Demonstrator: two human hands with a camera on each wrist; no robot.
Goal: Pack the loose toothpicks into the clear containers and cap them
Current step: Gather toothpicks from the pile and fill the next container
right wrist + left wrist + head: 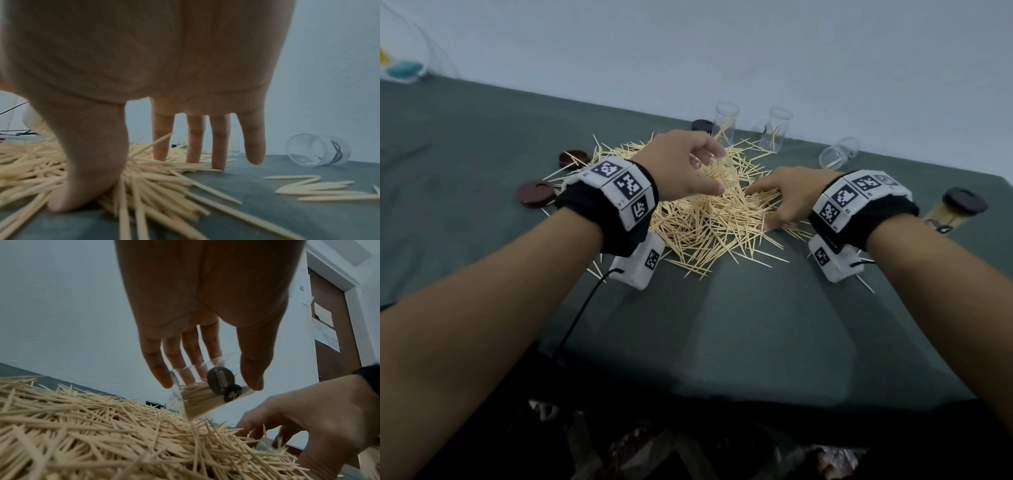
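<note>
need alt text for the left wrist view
The left hand holds a tilted clear container, partly filled with toothpicks, between its fingers and thumb, above a large pile of loose toothpicks. The right hand reaches into the pile from the right.

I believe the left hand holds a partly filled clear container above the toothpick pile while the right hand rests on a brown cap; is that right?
Not quite: the right hand rests on the toothpick pile instead, as the right wrist view shows. The left hand does hold the partly filled clear container above the pile.
</note>
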